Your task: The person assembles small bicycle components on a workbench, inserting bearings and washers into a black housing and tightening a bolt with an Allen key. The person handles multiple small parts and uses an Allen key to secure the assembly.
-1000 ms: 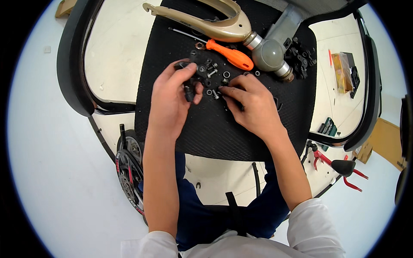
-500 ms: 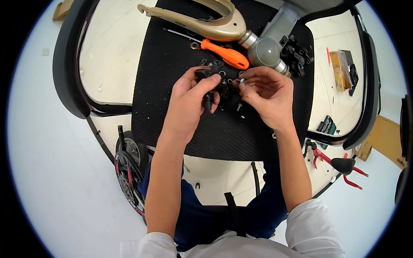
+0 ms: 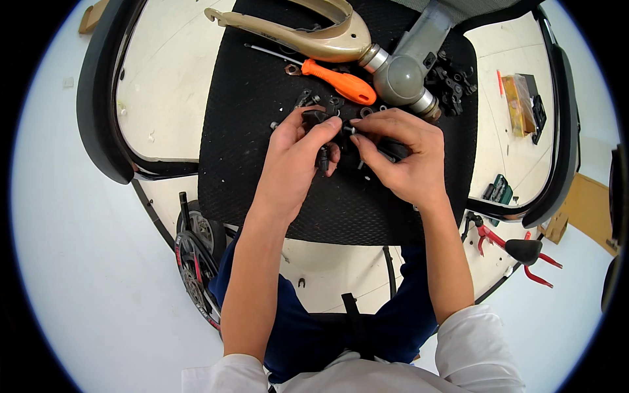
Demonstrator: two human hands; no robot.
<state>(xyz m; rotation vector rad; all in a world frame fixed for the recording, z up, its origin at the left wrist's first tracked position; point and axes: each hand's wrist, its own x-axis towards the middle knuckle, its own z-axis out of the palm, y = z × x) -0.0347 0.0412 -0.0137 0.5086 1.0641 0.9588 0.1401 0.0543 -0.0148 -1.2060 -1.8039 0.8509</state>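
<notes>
Both hands have drawn closer together than a moment ago and now meet over the middle of the black mesh seat [image 3: 262,164], which serves as a soft work surface so that small parts do not roll off. Across its far edge lies a gold-coloured curved frame piece [image 3: 308,33], joined on the right to a grey metal tube and joint [image 3: 406,72]; both are parked clear of the working spot. Just near of them rests an orange-handled screwdriver [image 3: 344,85], within easy reach.

The left hand [image 3: 295,160] has its fingers closed around a small black part [image 3: 319,119], lifting it just off the seat, probably to steady it. The right hand [image 3: 403,160] pinches thumb and forefinger together on a tiny silvery screw or pin [image 3: 350,130], right against that black part, as if lining the two up; what it is exactly is too small to tell. Loose black bits and washers [image 3: 314,99] lie scattered just beyond the fingertips. Red-handled pliers [image 3: 504,239] lie on the floor, near right.
</notes>
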